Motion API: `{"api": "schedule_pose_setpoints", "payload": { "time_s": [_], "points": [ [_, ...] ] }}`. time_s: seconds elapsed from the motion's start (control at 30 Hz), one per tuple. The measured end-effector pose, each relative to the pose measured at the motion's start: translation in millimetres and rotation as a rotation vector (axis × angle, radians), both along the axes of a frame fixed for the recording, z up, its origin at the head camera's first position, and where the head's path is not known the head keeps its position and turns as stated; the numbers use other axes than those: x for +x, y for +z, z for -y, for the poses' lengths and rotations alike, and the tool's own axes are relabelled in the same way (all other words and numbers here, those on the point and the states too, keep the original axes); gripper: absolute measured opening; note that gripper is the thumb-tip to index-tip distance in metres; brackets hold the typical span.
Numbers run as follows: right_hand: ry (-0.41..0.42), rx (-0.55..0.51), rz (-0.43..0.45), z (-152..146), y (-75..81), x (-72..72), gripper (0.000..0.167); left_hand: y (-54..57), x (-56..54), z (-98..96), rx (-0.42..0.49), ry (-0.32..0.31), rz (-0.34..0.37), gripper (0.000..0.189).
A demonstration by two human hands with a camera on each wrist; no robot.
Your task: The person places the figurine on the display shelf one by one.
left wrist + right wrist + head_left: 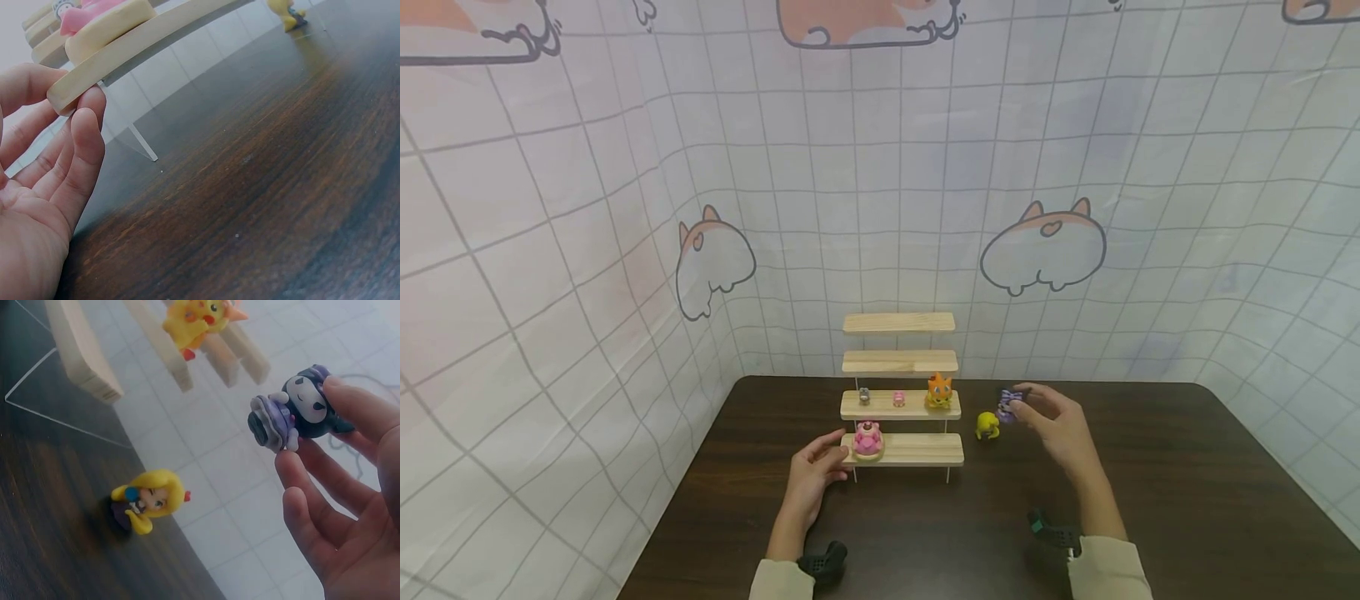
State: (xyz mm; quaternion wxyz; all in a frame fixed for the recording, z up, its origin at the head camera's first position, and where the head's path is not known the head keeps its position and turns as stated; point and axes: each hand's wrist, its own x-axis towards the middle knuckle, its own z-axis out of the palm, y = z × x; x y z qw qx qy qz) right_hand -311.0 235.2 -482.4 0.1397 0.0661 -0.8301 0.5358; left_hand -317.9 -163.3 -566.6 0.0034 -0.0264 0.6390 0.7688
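Note:
My right hand (1062,429) pinches a small purple-and-black figurine (303,406) with a white face, held up to the right of a tiered wooden display shelf (921,450). In the right wrist view its ruffled base points away from the palm. Just left of it, a yellow-haired figurine (159,494) stands on the table. My left hand (811,475) grips the left end of the lowest board, fingers around its edge. Close to those fingers, a pink bear figurine (868,440) on a round cream base sits on that board.
One tier up stand an orange-and-yellow figurine (939,392), a tiny pink figure (898,399) and a tiny grey figure (864,397). Thin clear legs support the boards on the dark wooden table (1165,483). A white grid-patterned curtain (880,167) surrounds the table's back and sides.

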Motion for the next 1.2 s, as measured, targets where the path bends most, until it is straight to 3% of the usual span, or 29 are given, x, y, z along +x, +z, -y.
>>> {"api": "schedule_pose_setpoints", "payload": {
  "time_s": [0.7, 1.2],
  "points": [
    [0.148, -0.016, -0.033, 34.8, 22.5, 10.5, 0.034, -1.8, -0.2, -0.4, 0.007, -0.001, -0.010, 0.044],
    [0.219, -0.050, -0.042, 65.3, 22.8, 10.2, 0.029, -1.7, -0.6, 0.1, 0.008, -0.003, -0.008, 0.042]
  ]
}}
